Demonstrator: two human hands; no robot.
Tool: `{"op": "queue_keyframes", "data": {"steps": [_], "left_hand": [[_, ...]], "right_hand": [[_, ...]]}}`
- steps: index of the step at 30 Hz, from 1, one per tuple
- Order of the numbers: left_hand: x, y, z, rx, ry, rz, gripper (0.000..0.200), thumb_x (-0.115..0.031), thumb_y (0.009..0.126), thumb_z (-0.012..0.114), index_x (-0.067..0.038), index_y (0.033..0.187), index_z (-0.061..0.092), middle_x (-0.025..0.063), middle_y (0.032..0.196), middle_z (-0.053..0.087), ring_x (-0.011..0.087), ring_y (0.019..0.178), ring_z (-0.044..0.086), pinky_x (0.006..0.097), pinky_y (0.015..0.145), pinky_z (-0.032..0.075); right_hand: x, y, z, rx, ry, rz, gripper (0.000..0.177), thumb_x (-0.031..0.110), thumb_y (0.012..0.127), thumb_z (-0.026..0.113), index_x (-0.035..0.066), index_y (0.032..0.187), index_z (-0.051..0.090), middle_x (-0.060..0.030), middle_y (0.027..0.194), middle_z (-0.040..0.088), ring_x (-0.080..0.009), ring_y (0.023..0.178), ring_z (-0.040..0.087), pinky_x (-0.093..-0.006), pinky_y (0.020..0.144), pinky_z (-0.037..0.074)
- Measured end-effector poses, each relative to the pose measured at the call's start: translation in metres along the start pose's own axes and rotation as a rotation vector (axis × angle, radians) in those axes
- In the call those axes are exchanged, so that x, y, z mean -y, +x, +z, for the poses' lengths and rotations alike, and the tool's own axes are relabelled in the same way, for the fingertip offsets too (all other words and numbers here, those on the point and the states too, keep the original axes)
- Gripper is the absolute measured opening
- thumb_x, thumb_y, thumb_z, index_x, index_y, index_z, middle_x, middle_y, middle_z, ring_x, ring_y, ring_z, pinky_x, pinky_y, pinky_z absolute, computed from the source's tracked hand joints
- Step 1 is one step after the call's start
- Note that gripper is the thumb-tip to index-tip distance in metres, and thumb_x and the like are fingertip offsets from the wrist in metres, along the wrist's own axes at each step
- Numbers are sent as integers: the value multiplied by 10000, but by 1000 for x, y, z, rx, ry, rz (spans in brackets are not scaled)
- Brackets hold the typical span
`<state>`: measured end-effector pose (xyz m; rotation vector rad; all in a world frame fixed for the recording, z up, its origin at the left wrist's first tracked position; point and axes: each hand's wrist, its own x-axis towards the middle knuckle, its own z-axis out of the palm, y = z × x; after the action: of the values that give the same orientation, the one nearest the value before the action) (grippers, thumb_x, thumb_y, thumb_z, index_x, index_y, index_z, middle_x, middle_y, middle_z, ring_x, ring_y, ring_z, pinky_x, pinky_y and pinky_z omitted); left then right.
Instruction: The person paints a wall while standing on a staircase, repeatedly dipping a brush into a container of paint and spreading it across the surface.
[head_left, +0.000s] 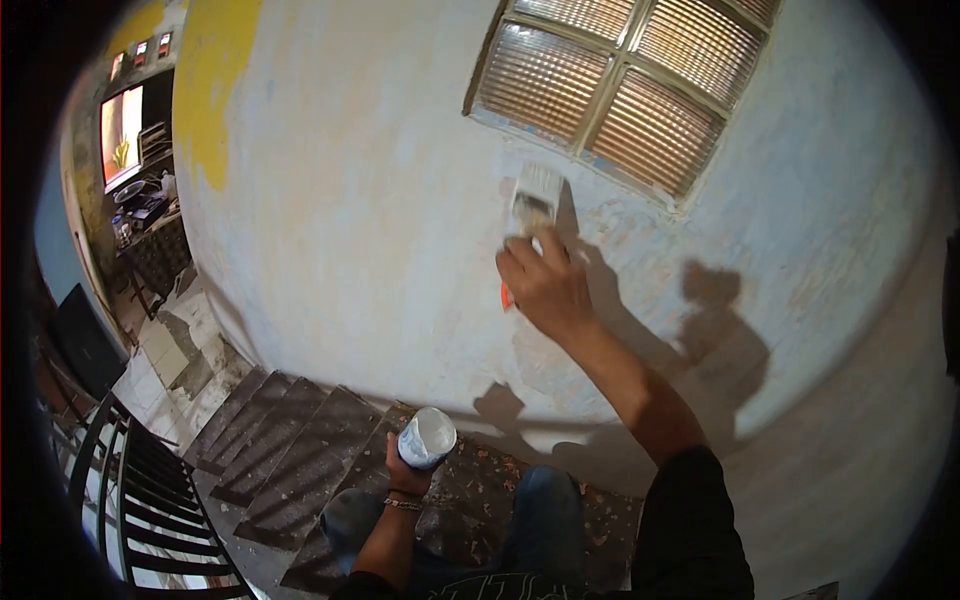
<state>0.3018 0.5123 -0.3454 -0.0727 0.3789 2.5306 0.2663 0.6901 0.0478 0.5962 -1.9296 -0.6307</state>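
My right hand (548,285) grips a paintbrush (537,192) by its handle, an orange-red part of which shows below the fingers. White paint coats the bristles, which point up at the wall (380,200) just under the window. Low in the view, my left hand (408,476) is wrapped round a paint can (427,438) with white paint in it and smears on its side. The can is held over the stairs, tilted a little so its opening faces me. A bracelet circles my left wrist.
A glass-pane window (620,85) is set in the wall above the brush. Dark steps (300,445) go down to the left, beside a black metal railing (165,505). Yellow paint (215,90) covers the wall's far left edge. Beyond stands a cluttered table (155,235).
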Motion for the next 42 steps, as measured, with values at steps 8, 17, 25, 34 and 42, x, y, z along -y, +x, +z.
{"op": "queue_keyframes", "data": {"steps": [8, 17, 25, 34, 42], "left_hand": [[-8, -6, 12, -22, -1, 54, 695, -649, 952, 296, -150, 1402, 474, 70, 1382, 527, 315, 1256, 507, 511, 1024, 393], [-13, -9, 13, -8, 8, 89, 697, -651, 954, 293, -150, 1406, 468, 65, 1393, 518, 315, 1267, 499, 520, 1034, 387], [-10, -11, 10, 20, -13, 66, 703, -646, 953, 293, -145, 1417, 460, 68, 1422, 493, 320, 1302, 468, 536, 1054, 361], [-12, -13, 9, -9, 11, 59, 700, -649, 952, 294, -148, 1410, 467, 64, 1403, 510, 315, 1279, 488, 525, 1038, 379], [-14, -13, 7, -35, 4, 55, 699, -657, 950, 304, -151, 1404, 471, 58, 1385, 523, 309, 1255, 505, 511, 1014, 398]], "right_hand": [[14, 21, 51, 22, 27, -43, 27, 65, 728, 623, 82, 732, 602, -16, 841, 567, -228, 901, 561, -286, 582, 540], [22, 45, 56, 63, -11, 6, 45, 48, 688, 646, 63, 705, 608, -36, 825, 561, -232, 868, 539, -304, 664, 535], [18, 71, 51, 71, -26, 73, 47, 66, 707, 670, 51, 749, 657, -52, 842, 584, -251, 911, 546, -331, 666, 543], [21, 75, 51, 92, -1, 111, 71, 41, 693, 694, 48, 761, 674, -58, 819, 587, -257, 915, 550, -311, 625, 537], [15, 70, 54, 38, 29, 126, 106, -15, 674, 671, 49, 741, 618, -40, 844, 577, -236, 889, 538, -316, 678, 547]]}}
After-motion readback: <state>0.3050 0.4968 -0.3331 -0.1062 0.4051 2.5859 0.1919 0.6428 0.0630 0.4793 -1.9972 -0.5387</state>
